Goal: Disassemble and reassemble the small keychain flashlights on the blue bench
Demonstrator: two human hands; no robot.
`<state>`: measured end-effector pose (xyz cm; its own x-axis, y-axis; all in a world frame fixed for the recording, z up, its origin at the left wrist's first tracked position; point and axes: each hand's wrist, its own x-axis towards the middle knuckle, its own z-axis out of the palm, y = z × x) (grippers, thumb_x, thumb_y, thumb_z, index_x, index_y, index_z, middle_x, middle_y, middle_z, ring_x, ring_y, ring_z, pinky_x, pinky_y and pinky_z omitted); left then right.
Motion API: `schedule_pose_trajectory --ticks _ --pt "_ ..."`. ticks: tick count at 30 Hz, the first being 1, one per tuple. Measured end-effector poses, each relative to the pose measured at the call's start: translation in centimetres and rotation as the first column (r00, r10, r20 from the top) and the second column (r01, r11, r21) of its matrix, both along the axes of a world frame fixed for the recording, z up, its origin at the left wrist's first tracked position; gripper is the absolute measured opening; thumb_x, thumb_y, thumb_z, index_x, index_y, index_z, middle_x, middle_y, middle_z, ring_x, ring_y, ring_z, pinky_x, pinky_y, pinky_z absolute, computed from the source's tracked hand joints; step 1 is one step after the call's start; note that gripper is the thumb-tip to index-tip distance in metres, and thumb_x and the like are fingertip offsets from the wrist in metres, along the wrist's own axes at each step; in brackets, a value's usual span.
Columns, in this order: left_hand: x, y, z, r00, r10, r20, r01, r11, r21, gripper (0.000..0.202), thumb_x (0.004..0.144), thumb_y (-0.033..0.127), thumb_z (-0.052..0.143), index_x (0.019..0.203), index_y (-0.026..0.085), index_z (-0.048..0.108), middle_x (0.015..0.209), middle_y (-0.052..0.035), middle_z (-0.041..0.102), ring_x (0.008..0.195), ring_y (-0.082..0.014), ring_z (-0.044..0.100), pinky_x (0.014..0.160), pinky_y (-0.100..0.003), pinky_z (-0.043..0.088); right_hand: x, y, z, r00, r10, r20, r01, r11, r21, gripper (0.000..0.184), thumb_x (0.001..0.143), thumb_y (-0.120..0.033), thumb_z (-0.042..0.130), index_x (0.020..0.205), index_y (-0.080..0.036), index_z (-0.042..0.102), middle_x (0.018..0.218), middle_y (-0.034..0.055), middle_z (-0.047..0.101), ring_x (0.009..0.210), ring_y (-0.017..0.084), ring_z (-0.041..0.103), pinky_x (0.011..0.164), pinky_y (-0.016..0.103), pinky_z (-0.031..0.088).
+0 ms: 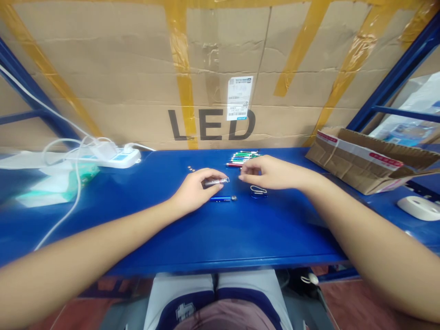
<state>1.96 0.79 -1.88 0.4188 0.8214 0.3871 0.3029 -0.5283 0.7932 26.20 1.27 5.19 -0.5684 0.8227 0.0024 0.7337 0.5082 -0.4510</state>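
Observation:
My left hand is closed around a small silver pen-shaped light, held level just above the blue table. My right hand sits close to the light's right end, its fingertips pinched together on something too small to make out. A blue pen light lies on the table under my left hand. A metal clip with a blue part lies just below my right hand. Several green and red pen lights lie in a row behind both hands.
A white power strip with cables sits at the back left beside a pale green packet. Two small round metal pieces lie near the left hand. An open cardboard box and a white tape dispenser stand at the right. A taped cardboard wall marked LED closes the back.

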Motion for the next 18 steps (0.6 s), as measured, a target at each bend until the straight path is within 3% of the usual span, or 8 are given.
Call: schedule_pose_trajectory --ticks 3,7,11,14,18 --pt "0.2 0.0 -0.1 0.999 0.004 0.045 -0.003 1.000 -0.019 0.027 0.082 0.031 0.072 0.105 0.016 0.071 0.109 -0.0096 0.073 0.102 -0.0215 0.068 0.098 -0.040 0.053 -1.5 0.0 -1.4 0.989 -0.020 -0.149 0.026 0.999 0.039 0.039 0.091 -0.052 0.050 0.076 -0.018 0.060 0.067 0.0005 0.059 0.062 0.014 0.052 0.060 0.027 0.037" --pt "0.5 -0.1 -0.1 0.992 0.020 0.128 -0.010 0.997 -0.074 0.032 0.079 0.033 0.075 0.105 0.015 0.069 0.105 -0.0094 0.073 0.099 -0.0210 0.069 0.096 -0.038 0.054 -3.1 0.3 -3.5 0.965 0.055 -0.255 -0.018 0.990 0.143 0.039 0.097 -0.044 0.039 0.070 -0.019 0.052 0.066 -0.0002 0.054 0.065 0.015 0.049 0.065 0.029 0.038" --pt "0.7 -0.5 0.2 0.992 0.082 0.091 -0.077 0.996 -0.055 0.032 0.079 0.037 0.076 0.101 0.014 0.072 0.098 -0.0085 0.075 0.091 -0.0204 0.070 0.088 -0.034 0.055 -4.0 0.3 -4.5 0.934 0.024 -0.357 0.049 0.980 0.195 0.036 0.098 -0.038 0.038 0.067 -0.021 0.042 0.065 -0.0018 0.048 0.064 0.014 0.046 0.064 0.028 0.035" --pt "0.7 -1.0 0.8 0.992 0.129 0.003 -0.129 0.991 0.032 0.029 0.085 0.040 0.070 0.099 0.016 0.075 0.089 -0.0064 0.076 0.081 -0.0185 0.068 0.079 -0.031 0.053 -4.3 -0.2 -4.4 0.936 0.007 -0.353 0.089 0.963 0.253 0.034 0.099 -0.034 0.039 0.067 -0.021 0.042 0.065 -0.0017 0.048 0.063 0.014 0.046 0.062 0.028 0.034" --pt "0.7 -1.6 1.3 0.988 0.123 -0.093 -0.096 0.963 0.251 0.025 0.093 0.035 0.061 0.097 0.016 0.077 0.079 -0.0039 0.071 0.071 -0.0142 0.061 0.070 -0.027 0.048 -4.4 -1.0 -4.1 0.940 0.044 -0.339 0.085 0.930 0.357 0.032 0.099 -0.030 0.039 0.069 -0.021 0.039 0.065 -0.0013 0.048 0.061 0.014 0.045 0.061 0.028 0.033"
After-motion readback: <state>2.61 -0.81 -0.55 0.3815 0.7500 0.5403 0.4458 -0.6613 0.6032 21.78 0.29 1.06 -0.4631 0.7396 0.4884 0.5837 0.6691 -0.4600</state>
